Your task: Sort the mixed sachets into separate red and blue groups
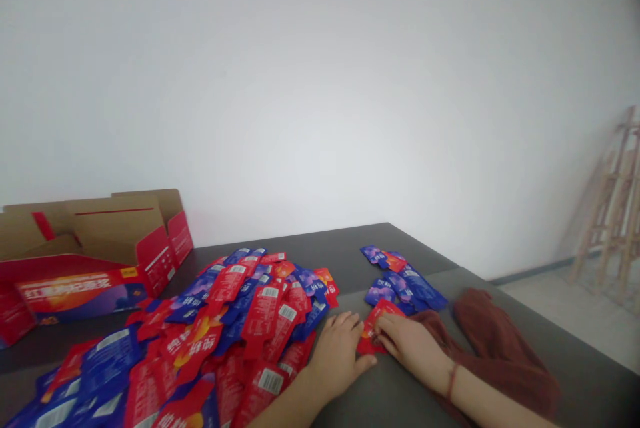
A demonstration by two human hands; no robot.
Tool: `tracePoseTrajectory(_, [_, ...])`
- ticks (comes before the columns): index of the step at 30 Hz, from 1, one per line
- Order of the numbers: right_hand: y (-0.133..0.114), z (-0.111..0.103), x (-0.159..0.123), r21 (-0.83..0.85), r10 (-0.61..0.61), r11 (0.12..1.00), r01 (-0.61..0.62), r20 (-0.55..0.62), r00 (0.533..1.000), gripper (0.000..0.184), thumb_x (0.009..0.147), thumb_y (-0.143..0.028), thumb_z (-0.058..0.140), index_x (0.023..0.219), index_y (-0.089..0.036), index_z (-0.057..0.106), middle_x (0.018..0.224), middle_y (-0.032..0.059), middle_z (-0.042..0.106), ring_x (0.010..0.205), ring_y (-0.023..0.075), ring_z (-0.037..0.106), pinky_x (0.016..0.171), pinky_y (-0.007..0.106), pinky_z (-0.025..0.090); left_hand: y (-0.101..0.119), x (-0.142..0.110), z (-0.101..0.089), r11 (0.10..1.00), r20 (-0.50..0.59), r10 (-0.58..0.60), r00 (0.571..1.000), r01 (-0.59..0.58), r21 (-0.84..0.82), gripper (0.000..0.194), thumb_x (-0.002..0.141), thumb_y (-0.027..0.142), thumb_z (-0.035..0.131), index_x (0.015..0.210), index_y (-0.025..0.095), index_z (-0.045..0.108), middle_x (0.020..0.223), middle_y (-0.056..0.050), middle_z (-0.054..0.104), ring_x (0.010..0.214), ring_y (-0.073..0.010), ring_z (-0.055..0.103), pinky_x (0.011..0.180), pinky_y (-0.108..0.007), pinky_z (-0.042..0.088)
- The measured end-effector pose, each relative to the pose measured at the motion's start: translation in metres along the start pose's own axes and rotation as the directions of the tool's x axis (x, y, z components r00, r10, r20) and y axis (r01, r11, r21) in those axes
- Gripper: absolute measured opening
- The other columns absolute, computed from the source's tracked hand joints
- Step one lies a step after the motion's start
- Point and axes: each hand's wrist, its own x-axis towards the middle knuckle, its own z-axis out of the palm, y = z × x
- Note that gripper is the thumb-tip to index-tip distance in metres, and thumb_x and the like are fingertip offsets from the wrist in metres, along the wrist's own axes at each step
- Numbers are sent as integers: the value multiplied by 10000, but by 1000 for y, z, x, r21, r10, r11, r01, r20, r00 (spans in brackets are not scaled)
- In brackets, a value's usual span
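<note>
My left hand [340,355] lies palm down on the dark table, fingers stretched out, touching the right edge of a big heap of red and blue packets [270,311]. Beside it my right hand [413,345] has its fingers bent and closed at a red packet [383,311] lying on the table. Its fingertips partly cover that packet. Just beyond is a small loose group of blue and red packets [400,288]. A brown cloth [493,335] lies crumpled by my right wrist, partly beneath the forearm.
An opened red cardboard box [90,291] with printed sides stands at the left behind the heap. The dark table [320,241] meets a white wall [320,95]. Wooden easels [613,215] lean at the far right, past the table edge.
</note>
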Motion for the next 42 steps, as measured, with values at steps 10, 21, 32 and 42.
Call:
tracePoseTrajectory(10, [-6, -7, 23, -92, 122, 989, -119, 29, 992, 184, 884, -146, 417, 850, -179, 595, 858, 61, 680, 800, 182, 631, 694, 249, 410, 2, -1, -3, 1000, 1, 11, 1000, -11, 0, 581, 852, 535, 529, 1313, 182, 493, 1382, -94, 482, 1298, -277, 371, 1083, -436, 265])
tracePoseTrajectory(21, [18, -12, 36, -102, 202, 973, -205, -45, 978, 199, 907, -204, 393, 852, -183, 583, 844, 62, 674, 755, 184, 620, 654, 267, 389, 5, 0, -4, 1000, 0, 6, 1000, -6, 19, 605, 856, 552, 504, 1314, 157, 494, 1377, -109, 485, 1286, -284, 385, 1076, -440, 272])
tracePoseTrajectory(32, [20, -4, 15, 77, 40, 996, -41, 18, 999, 104, 864, -215, 474, 856, -212, 578, 846, 16, 669, 785, 167, 608, 700, 250, 405, 6, 0, -6, 1000, 2, 20, 1000, -20, 16, 590, 853, 549, 499, 1304, 168, 503, 1352, -101, 511, 1272, -290, 397, 1067, -443, 275])
tracePoseTrajectory(42, [22, -8, 11, 95, -87, 992, 87, -3, 996, 226, 898, -181, 403, 910, -216, 625, 920, 31, 661, 863, 172, 604, 774, 264, 431, 5, 0, -7, 1000, 23, 15, 1000, -15, 18, 601, 856, 559, 489, 1310, 165, 498, 1355, -98, 508, 1277, -283, 391, 1070, -434, 272])
